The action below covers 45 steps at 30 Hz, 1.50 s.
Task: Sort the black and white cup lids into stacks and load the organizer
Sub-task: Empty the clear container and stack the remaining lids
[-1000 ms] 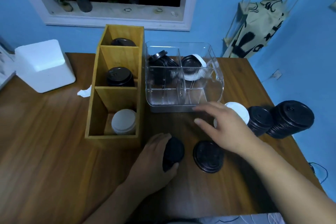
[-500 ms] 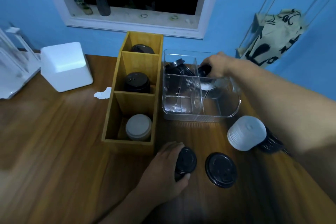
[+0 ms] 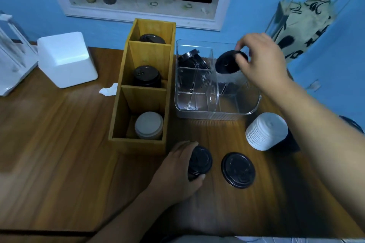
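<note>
My right hand (image 3: 260, 61) pinches a black lid (image 3: 228, 63) by its edge, tilted above the back right compartment of the clear plastic bin (image 3: 250, 108). More black lids (image 3: 192, 60) lean in the bin's back left compartment. My left hand (image 3: 175, 171) grips a small stack of black lids (image 3: 199, 162) on the table. A single black lid (image 3: 238, 169) lies flat beside that stack. A white lid stack (image 3: 265, 131) stands near my right forearm. The wooden organizer (image 3: 118, 112) holds black lids (image 3: 146, 76) in its middle and back sections, white lids (image 3: 149, 127) in front.
A white foam box (image 3: 65, 59) sits at the back left of the wooden table (image 3: 55, 154), with a crumpled paper scrap (image 3: 108, 90) next to the organizer. A dark lid stack (image 3: 353, 124) peeks out past my right arm. Blue wall and window behind.
My right hand reached from the table front into the clear bin and lifted a black lid out of the back right compartment. My left hand stayed on the small black stack.
</note>
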Motion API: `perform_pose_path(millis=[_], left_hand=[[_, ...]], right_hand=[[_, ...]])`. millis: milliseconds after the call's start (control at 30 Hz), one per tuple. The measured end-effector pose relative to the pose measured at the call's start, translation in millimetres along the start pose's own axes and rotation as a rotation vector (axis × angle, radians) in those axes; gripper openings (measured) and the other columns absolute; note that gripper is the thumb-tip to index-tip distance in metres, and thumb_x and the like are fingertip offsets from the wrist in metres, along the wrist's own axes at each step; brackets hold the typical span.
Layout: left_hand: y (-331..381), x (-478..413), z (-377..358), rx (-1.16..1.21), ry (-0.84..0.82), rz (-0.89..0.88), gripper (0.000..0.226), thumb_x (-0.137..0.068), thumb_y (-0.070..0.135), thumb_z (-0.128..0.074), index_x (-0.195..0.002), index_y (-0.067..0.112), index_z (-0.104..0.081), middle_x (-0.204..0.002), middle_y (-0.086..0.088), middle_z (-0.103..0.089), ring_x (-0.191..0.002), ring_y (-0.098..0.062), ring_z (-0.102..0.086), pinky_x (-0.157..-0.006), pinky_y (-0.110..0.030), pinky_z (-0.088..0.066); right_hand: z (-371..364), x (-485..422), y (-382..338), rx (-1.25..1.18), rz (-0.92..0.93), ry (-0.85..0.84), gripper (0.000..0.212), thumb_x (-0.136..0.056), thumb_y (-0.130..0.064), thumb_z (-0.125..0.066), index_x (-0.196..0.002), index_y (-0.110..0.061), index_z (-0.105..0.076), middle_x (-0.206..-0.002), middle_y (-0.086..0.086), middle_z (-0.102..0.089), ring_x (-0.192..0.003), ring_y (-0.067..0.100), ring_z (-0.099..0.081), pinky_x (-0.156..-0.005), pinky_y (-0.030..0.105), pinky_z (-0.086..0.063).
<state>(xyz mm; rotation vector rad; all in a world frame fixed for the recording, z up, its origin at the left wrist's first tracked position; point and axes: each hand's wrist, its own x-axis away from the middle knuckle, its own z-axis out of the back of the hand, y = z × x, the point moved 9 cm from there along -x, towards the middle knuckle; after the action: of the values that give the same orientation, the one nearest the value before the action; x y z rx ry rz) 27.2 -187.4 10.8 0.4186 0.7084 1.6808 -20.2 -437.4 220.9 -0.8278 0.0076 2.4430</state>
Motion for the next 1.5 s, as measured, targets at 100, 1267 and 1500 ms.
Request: perform_pose_path(millis=[100, 1267, 1500], left_hand=[[-3, 0, -1, 0.017, -0.006, 0.017, 0.087, -0.082, 0.055, -0.072, -0.153, 0.028, -0.030, -0.154, 0.009, -0.037, -0.145, -0.004, -0.028, -0.120, -0.028, -0.030], [-7, 1, 1, 0.196, -0.035, 0.039, 0.114, -0.079, 0.036, -0.085, -0.157, 0.040, -0.003, -0.157, 0.017, -0.035, -0.141, 0.004, -0.036, -0.114, -0.020, -0.029], [-8, 1, -3, 0.187, -0.077, 0.015, 0.108, -0.081, 0.040, -0.082, -0.160, 0.033, -0.007, -0.160, 0.012, -0.032, -0.145, 0.002, -0.030, -0.116, -0.014, -0.024]], right_hand=[[29, 75, -29, -0.163, -0.017, 0.135, 0.010, -0.085, -0.005, -0.065, -0.094, -0.008, -0.064, -0.090, 0.003, -0.062, -0.086, 0.026, -0.058, -0.073, 0.038, -0.045], [-69, 203, -62, -0.435, -0.094, -0.575, 0.065, -0.074, -0.054, -0.080, -0.132, -0.030, -0.062, -0.131, -0.013, -0.059, -0.122, 0.008, -0.054, -0.107, 0.033, -0.044], [-94, 213, -86, -0.450, -0.013, -0.689, 0.064, -0.077, -0.049, -0.081, -0.134, -0.030, -0.060, -0.137, -0.013, -0.053, -0.127, 0.007, -0.051, -0.109, 0.034, -0.044]])
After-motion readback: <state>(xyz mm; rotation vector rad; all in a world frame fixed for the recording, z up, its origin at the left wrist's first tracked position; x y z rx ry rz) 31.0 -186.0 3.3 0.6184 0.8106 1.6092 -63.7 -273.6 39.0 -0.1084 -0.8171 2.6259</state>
